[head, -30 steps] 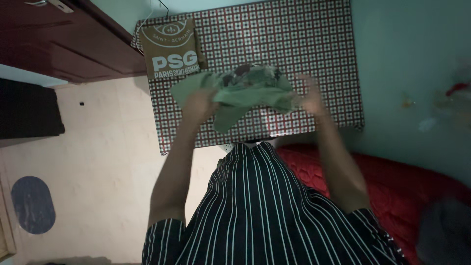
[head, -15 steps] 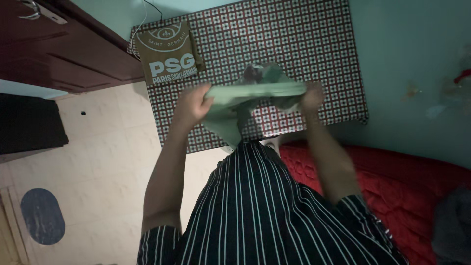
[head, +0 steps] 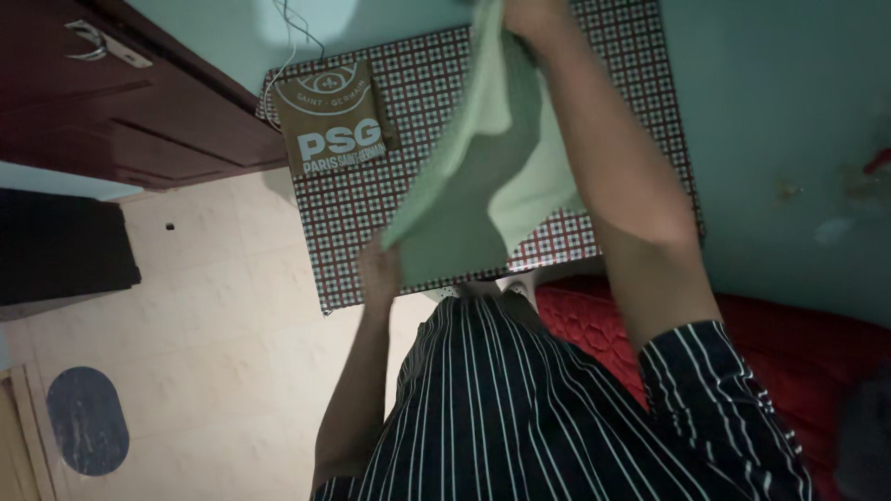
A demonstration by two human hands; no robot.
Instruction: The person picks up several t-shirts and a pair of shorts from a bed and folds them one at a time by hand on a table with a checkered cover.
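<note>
At the far left a dark wooden cabinet (head: 111, 102) with a metal handle stands against the pale green wall (head: 770, 121), and below it a black block-shaped thing (head: 56, 250) sits on the cream tiled floor (head: 213, 371). An oval dark mat (head: 88, 420) lies flat on the tiles near the lower left corner.

Next comes a table covered in a small red-and-white checked cloth (head: 371, 232), its pattern tight and regular. On its left part lies a flat brown bag (head: 329, 116) with pale print.

The left hand (head: 380, 274) is low at the table's front edge, fingers closed on the bottom corner of a light green cloth (head: 483, 176). The cloth is soft and matte, stretched slantwise over the table and hiding much of the checked cover behind it. The right hand (head: 529, 14) is raised at the top edge of the view, gripping the cloth's upper end; only part of it shows.

Below, a black shirt with thin white stripes (head: 520, 408) fills the foreground. To the right lies a red quilted bedcover (head: 798, 353).
</note>
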